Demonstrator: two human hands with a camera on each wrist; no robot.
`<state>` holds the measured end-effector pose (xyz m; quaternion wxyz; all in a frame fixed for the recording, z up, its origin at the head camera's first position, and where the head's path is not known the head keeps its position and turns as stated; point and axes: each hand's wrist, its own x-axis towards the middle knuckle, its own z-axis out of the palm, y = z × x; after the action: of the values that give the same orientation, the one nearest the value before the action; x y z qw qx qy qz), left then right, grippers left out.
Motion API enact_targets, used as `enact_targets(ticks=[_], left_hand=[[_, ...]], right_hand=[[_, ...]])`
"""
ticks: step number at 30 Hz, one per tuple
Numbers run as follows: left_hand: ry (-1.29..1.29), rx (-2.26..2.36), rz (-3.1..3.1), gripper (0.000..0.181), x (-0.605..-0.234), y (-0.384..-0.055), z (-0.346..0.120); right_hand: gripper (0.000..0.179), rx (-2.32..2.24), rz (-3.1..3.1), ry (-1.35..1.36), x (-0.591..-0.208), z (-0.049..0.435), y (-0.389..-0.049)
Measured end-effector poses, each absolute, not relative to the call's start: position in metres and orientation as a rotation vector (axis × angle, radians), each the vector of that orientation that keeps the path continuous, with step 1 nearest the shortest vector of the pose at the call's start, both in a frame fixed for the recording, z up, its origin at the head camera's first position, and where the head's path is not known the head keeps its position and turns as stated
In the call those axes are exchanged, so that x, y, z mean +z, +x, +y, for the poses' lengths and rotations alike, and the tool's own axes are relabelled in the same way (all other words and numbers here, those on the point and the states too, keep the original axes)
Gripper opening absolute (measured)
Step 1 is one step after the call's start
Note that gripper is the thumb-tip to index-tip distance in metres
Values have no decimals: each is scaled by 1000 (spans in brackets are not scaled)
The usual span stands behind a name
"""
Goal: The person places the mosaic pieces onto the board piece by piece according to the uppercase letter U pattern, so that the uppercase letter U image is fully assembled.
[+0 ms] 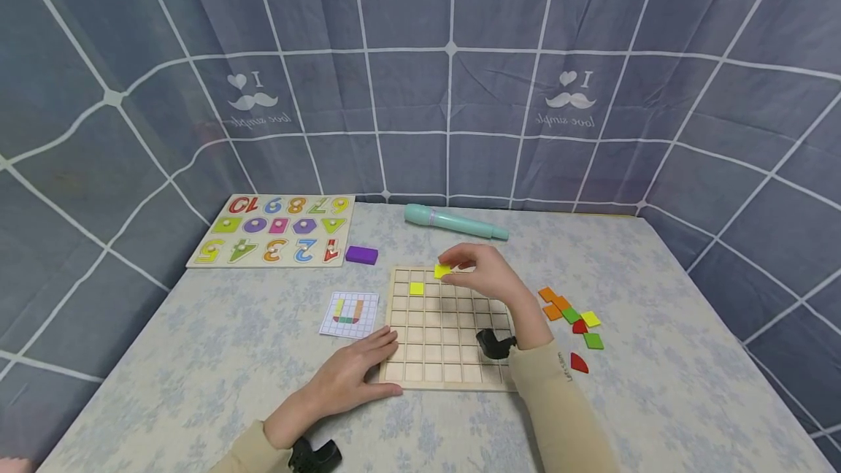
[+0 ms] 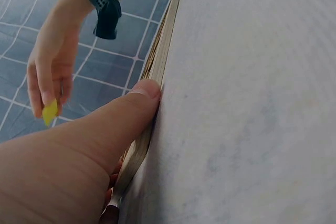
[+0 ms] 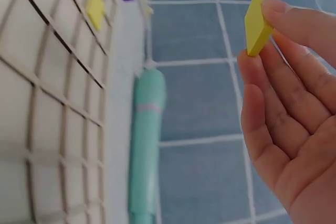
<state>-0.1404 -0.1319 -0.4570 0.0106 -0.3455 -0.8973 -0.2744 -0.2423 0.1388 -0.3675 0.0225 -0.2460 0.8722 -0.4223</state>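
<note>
A yellow square tile (image 3: 256,23) is pinched between the thumb and fingertips of my right hand (image 1: 482,271), held above the far edge of the wooden grid board (image 1: 415,355). Another yellow tile (image 1: 417,288) lies in a cell near the board's far left corner. My left hand (image 1: 355,374) rests at the near left corner of the board, fingers fairly straight on its left side and thumb against the front edge. Left of the board lies a pattern card (image 1: 350,314) with a coloured U-like shape on a grid.
Several loose orange, green, red and yellow tiles (image 1: 570,314) lie right of the board. Behind it are a teal pen-shaped object (image 1: 453,222) and a purple block (image 1: 362,255). A number and shape puzzle board (image 1: 309,259) sits back left. A blue checked curtain (image 1: 420,93) surrounds the table.
</note>
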Motion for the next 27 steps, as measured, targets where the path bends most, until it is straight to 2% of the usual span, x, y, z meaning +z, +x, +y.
enact_targets(ticks=[15,27], left_hand=[[-1070,-848,-2827,73,-455,-141,-131],[-1077,-839,-2807,74,-456,-141,-132]], right_hand=[[35,-1160,2611,-695,-405,96,-254],[26,-1000,2650,-672,-418,88,-258]])
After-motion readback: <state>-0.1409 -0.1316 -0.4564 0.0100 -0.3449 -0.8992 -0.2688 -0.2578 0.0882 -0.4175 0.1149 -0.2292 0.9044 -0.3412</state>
